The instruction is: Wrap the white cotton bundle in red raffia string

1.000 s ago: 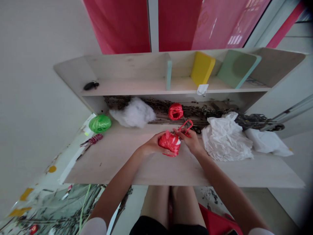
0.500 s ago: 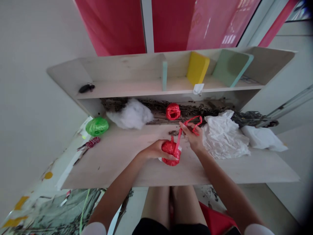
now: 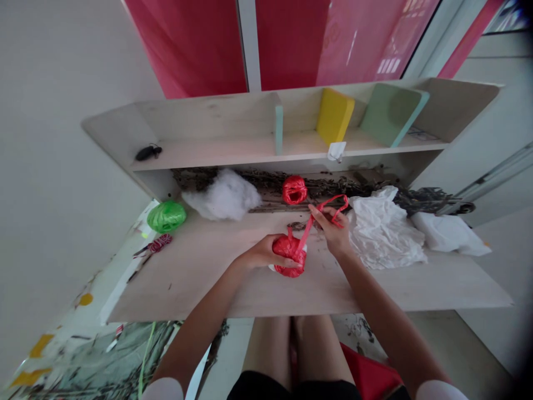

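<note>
My left hand [image 3: 264, 253] is wrapped around a ball of red plastic raffia [image 3: 289, 255], which rests on the pale wooden desktop [image 3: 200, 278]. A red raffia strand [image 3: 310, 222] runs from that ball up to my right hand [image 3: 333, 230]. The right fingers pinch the strand, and a loop of it [image 3: 335, 204] stands above them. A second red raffia ball [image 3: 294, 190] lies farther back, out of reach of the strand. The left fingers hide part of the held ball, and a little white shows under it.
At the back of the desk lie a green raffia ball [image 3: 166, 216], white fibre stuffing [image 3: 220, 195], dried plant stems [image 3: 333, 187], a crumpled white plastic bag [image 3: 385, 230] and a white cloth [image 3: 447, 236]. A shelf [image 3: 208, 150] above holds a yellow block [image 3: 335, 116].
My right hand has moved up and to the right, drawing the red strand longer and tauter from the ball. The held ball has shifted slightly down in my left hand.
</note>
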{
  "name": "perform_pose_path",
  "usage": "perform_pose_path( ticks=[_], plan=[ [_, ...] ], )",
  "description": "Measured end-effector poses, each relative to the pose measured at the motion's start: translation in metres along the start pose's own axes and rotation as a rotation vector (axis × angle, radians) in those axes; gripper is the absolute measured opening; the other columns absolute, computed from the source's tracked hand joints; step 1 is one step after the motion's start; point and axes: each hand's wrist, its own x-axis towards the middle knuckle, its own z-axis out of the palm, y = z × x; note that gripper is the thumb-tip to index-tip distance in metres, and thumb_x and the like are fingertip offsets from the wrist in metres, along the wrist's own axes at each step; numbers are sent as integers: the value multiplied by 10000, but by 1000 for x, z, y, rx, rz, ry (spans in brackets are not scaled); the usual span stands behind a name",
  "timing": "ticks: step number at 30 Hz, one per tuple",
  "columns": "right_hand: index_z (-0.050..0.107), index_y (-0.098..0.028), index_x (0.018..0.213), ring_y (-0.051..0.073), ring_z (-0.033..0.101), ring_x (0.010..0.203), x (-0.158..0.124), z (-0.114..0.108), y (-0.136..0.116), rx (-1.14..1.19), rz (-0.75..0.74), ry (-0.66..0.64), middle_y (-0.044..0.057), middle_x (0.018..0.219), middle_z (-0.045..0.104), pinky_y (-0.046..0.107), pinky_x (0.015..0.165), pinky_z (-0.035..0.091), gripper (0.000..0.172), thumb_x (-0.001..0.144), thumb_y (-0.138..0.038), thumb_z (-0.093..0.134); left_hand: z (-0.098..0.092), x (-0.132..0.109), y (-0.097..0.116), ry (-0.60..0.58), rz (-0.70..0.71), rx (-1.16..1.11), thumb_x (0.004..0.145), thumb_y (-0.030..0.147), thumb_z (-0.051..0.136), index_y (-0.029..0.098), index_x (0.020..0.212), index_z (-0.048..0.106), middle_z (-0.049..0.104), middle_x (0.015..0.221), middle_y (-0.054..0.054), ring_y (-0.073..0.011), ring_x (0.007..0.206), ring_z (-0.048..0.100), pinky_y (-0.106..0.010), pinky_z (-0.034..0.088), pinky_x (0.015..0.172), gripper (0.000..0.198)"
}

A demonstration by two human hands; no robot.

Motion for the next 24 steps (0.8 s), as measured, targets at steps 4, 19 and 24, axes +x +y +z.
perform_pose_path(
  ticks=[4,19,24],
  plan=[
    [597,-189,650,80,403,441,-1,0,1,-12,1,7,-36,511,521,236,416,335,428,608,-577,772,1,1,0,14,3,22,484,317,895,113,1029,671,707,965,-110,-218,851,667,-315,538,750,624],
    [632,-176,594,104,447,468,-12,17,23,-133,58,-247,-3,527,579,242,465,357,403,653,-558,745,1,-1,2,54,99,-70,434,259,903,131,1008,665,658,869,-27,-158,797,598,-294,490,787,635],
    [636,-196,583,134,524,541,-11,20,27,-85,100,-336,6,575,638,267,555,435,300,614,-471,751,-2,2,-3,128,179,-125,422,218,905,158,1040,659,657,943,-48,-184,861,608,-319,495,819,667]
  ],
)
